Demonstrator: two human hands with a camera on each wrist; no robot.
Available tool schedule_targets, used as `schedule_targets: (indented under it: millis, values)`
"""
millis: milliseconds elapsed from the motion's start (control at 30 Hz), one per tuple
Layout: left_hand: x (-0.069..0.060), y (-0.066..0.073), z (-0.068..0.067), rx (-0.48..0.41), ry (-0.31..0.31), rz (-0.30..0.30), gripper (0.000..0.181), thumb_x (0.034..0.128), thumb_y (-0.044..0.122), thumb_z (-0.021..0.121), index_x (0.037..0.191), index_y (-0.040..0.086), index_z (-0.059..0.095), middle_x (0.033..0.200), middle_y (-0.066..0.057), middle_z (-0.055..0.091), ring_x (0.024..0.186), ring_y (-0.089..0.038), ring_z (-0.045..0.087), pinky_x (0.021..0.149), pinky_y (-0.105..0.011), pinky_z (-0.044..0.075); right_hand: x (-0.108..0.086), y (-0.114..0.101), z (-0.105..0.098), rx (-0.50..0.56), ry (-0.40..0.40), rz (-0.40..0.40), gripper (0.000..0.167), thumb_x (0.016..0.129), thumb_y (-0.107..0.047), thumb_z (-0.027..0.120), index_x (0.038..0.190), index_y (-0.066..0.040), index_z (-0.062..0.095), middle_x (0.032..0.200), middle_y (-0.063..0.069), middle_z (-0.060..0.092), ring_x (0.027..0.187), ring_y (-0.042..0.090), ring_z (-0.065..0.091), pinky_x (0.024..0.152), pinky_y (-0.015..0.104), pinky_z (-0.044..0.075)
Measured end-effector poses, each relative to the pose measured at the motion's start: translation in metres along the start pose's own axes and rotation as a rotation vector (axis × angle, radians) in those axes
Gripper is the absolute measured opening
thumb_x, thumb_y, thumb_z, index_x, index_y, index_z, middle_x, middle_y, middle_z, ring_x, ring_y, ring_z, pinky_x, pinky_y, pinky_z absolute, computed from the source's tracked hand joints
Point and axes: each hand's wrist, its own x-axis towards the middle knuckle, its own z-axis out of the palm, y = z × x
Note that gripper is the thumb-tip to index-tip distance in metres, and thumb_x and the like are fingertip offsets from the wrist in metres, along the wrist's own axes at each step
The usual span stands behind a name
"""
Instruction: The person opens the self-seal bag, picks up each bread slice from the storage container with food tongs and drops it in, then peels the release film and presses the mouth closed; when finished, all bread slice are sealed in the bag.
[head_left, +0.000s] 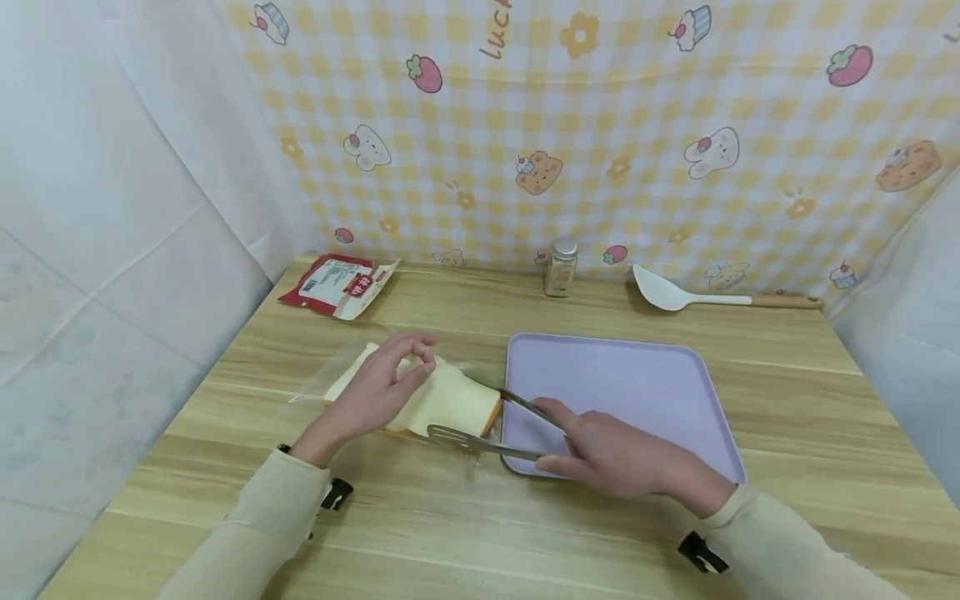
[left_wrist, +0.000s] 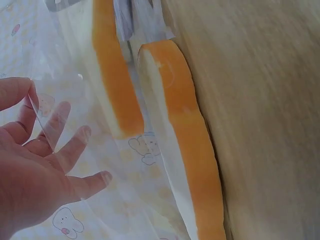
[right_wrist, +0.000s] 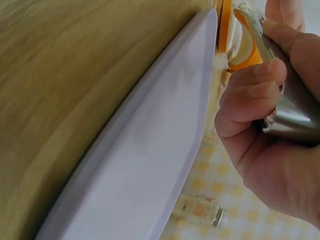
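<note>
Slices of bread [head_left: 453,403] with brown-orange crusts lie in a clear plastic bag on the table's left; two crusts [left_wrist: 185,130] show in the left wrist view. My left hand [head_left: 386,379] pinches the clear bag film [left_wrist: 42,130] between thumb and index finger, the other fingers spread behind it. My right hand [head_left: 626,454] grips metal tongs [head_left: 517,455], whose two arms stand apart on either side of the nearest slice. The slotted tip [head_left: 448,435] is at the slice's front edge; the far tip is partly hidden.
Right of the bread lies a lilac tray [head_left: 600,367], under the right hand's side. At the back stand a red and white packet [head_left: 337,285], a small spice jar [head_left: 561,268] and a white ladle with a wooden handle [head_left: 663,292], before a checked curtain.
</note>
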Motion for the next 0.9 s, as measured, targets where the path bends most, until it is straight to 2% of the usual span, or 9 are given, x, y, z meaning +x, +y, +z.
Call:
schedule_targets:
  millis: [167,400,667,900]
  values:
    - [-0.001,0.003,-0.001,0.005,0.006,-0.012,0.007,0.1089,0.017,0.059,0.105,0.011,0.061,0.149,-0.021,0.058,0.143,-0.044,0.050,0.107,-0.066,0.044,0.008,-0.008,0.004,-0.010,0.012,-0.018,0.072,0.108,-0.051,0.056,0.161,-0.010,0.031,0.057,-0.019,0.042,0.052,-0.003,0.037,0.056,0.020,0.040]
    - [0.002,0.007,0.002,-0.010,0.007,-0.005,0.004,0.1077,0.013,0.060,0.105,0.011,0.061,0.148,-0.019,0.059,0.143,-0.043,0.050,0.113,-0.065,0.040,0.018,-0.016,0.008,-0.014,0.029,-0.005,0.073,0.107,-0.051,0.057,0.161,-0.010,0.030,0.058,-0.016,0.041,0.052,-0.002,0.037,0.058,0.022,0.041]
    - [0.005,0.008,0.006,0.002,0.018,0.009,0.005,0.1073,0.013,0.061,0.105,0.009,0.061,0.148,-0.021,0.059,0.143,-0.041,0.051,0.113,-0.063,0.041,0.035,-0.020,0.014,-0.042,0.039,-0.005,0.072,0.107,-0.050,0.058,0.161,-0.011,0.031,0.064,-0.011,0.050,0.057,0.000,0.044,0.060,0.024,0.044]
    - [0.004,0.010,0.007,-0.004,0.039,-0.004,0.004,0.1069,0.013,0.061,0.104,0.010,0.062,0.147,-0.020,0.060,0.142,-0.041,0.052,0.112,-0.065,0.043,0.051,-0.023,0.017,-0.053,0.025,-0.050,0.072,0.108,-0.048,0.058,0.158,-0.005,0.031,0.061,-0.011,0.050,0.054,0.001,0.046,0.062,0.024,0.046]
